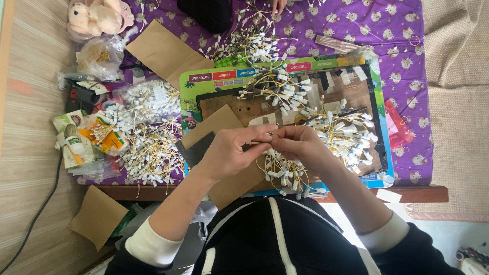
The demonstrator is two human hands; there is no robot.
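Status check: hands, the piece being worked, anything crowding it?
Left hand and right hand pinch one thin yellowish string with white tag between fingertips. Heap of white-tagged strings beside right hand; brown card pieces near left.

Matt brown cardboard pieces (168,51) lie on a purple printed cloth (356,25); a glossy plastic bag (102,56) sits beside a fuzzy plush toy (99,16).

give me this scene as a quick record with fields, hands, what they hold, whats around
left hand: fingertips pinched on a yellow string
right hand: pinched on the same string, meeting the left
under hands: tagged strings
work surface: board
table cover: purple cloth
left side: bagged tags, stuffed toy
far edge: another person's hand
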